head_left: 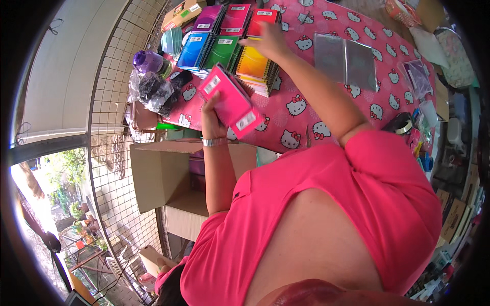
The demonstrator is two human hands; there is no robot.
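Near edge of the bench [367,23], over its pink cartoon-cat cloth: my left grip [213,108] is closed on pink notebooks [230,99], at least two, fanned apart, pale labels facing up, slightly blurred. They're held tilted, in front of the green stack [220,53]. Metallic band [214,142] on that wrist.

My right grip [268,45] is out at the far stacks, fingers spread where the red stack [262,18] meets the yellow stack [253,61]. Blurred; can't tell if it's gripping anything.

Spiral notebooks sit in two rows. Back: purple stack [206,19], pink stack [236,20], red. Front: blue stack [194,51], green, yellow.

Right of the stacks, a clear plastic sleeve [347,61] lies flat, opened out. Left side: purple container [147,61], crumpled plastic bag [153,92], small carton [182,14] behind. Below my left forearm, an open cardboard box [171,176], flaps out, something purple inside, partly hidden.
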